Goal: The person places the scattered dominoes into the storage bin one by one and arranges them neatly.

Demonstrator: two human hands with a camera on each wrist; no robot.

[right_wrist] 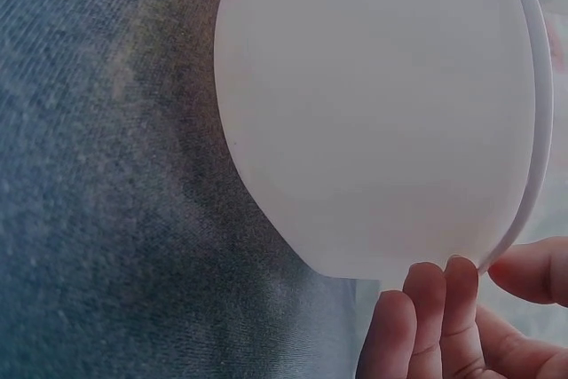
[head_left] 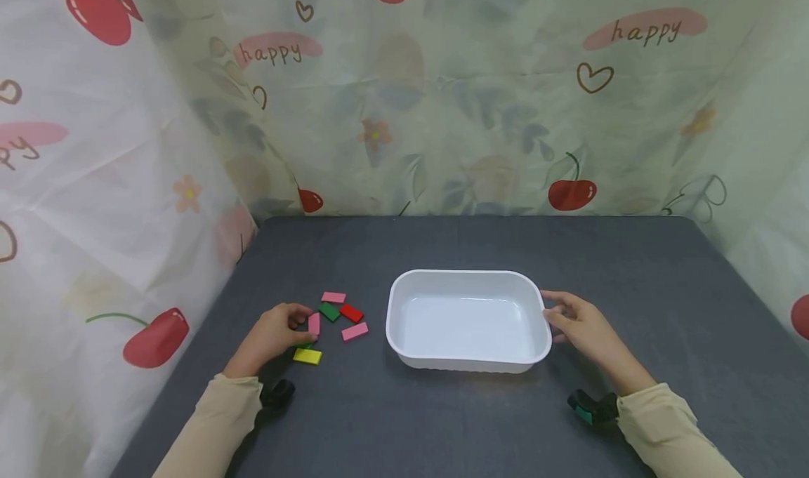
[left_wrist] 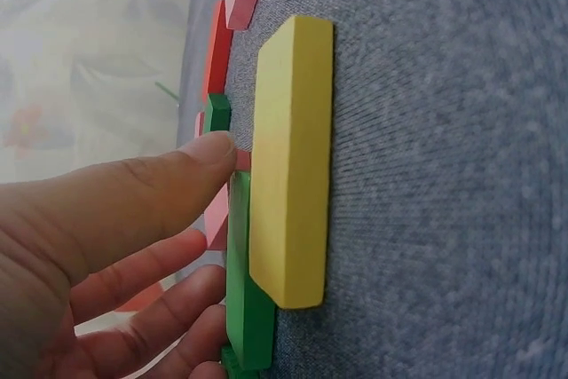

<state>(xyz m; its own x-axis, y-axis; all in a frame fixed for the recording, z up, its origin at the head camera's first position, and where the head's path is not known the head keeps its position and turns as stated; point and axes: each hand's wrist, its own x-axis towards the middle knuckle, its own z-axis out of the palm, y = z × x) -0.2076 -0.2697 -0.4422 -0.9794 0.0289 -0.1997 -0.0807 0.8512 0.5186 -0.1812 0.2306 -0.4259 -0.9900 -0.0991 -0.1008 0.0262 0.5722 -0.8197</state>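
Your left hand point(head_left: 274, 334) pinches a pink rectangular block point(head_left: 314, 323) between thumb and fingertips. Near its thumb lie a green rectangular block point(left_wrist: 251, 308) and a yellow rectangular block point(head_left: 307, 356). Beyond its fingertips are another green block point(head_left: 329, 311), a red rectangular block point(head_left: 351, 314) and two more pink blocks point(head_left: 354, 332). Your right hand point(head_left: 581, 326) pinches the rim of the white rounded-rectangular tray point(head_left: 468, 363) to its left, on the dark grey cloth-covered counter point(head_left: 455, 422).
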